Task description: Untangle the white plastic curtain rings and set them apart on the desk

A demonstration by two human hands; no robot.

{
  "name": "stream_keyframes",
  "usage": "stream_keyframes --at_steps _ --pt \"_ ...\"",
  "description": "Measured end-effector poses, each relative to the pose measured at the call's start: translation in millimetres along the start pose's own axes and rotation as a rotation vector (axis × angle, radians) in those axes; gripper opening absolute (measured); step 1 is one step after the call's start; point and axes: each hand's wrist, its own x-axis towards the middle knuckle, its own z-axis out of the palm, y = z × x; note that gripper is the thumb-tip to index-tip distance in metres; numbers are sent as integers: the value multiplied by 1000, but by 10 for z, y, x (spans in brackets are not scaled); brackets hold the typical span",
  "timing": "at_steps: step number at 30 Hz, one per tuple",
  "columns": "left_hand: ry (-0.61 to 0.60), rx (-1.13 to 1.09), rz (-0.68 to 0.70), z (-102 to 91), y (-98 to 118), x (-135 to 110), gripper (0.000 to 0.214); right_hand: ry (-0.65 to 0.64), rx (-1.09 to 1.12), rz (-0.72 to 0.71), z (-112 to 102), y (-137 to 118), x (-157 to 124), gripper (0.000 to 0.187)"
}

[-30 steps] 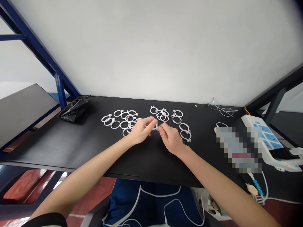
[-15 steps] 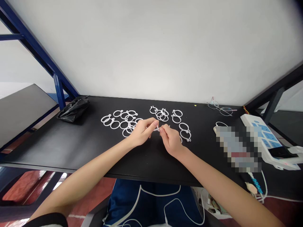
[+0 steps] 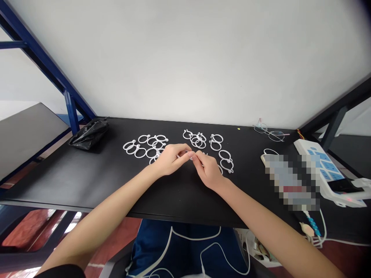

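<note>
Grip closer: left hand (image 3: 172, 159), right hand (image 3: 208, 170)

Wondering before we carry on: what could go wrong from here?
The small white plastic piece pinched between the left hand and right hand could slip and fall among the white plastic rings. The left hand also sits over the edge of those rings, so it might nudge or tangle them.

No text, label, brand, number or sign can be read. The power strip (image 3: 319, 170) on the bench (image 3: 72, 173) shows no legible marking, and a pixelated patch (image 3: 292, 181) hides whatever lies beneath it.
</note>
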Motion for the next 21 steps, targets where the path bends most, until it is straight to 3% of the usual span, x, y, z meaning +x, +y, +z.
stream_keyframes --at_steps 3,7,10,15,21 --pt "-3 296 74 -81 -63 5 41 -17 0 63 -18 23 33 29" --pt "-1 523 81 -126 -165 20 46 85 -35 149 -120 94 102 23" --pt "-55 620 53 -146 -221 36 43 115 -75 237 -218 169 154 22" --pt "-150 723 1 -222 -261 62 28 46 -119 362 -276 271 180 10" --pt "-147 766 -53 -257 -320 73 17 -72 -83 367 -224 300 149 7"
